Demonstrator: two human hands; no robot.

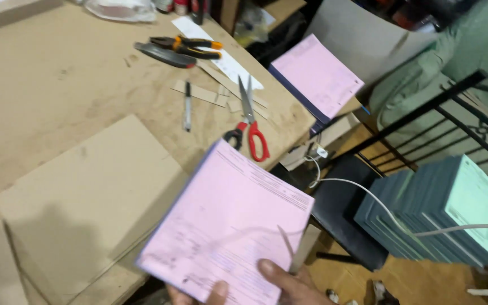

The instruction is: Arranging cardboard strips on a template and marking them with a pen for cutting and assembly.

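A pink printed pad of forms (pixel 227 220) with a dark spine is held over the near edge of the wooden table (pixel 46 85). My left hand (pixel 199 295) grips its bottom edge, thumb on top. My right hand (pixel 289 282) holds the bottom right corner, thumb pressed on the pink sheet. Only the thumbs and part of the palms show at the frame's bottom. The pad hangs partly over a stack of brown cardboard sheets (pixel 86 192).
Red-handled scissors (pixel 249 121), a pen (pixel 187 107), orange-handled pliers (pixel 184 48) and card strips lie on the table. A second pink pad (pixel 317 76) sits off the table's right edge. Teal pads (pixel 447 209) are stacked on a black chair (pixel 340 214), crossed by a white cable (pixel 368 197).
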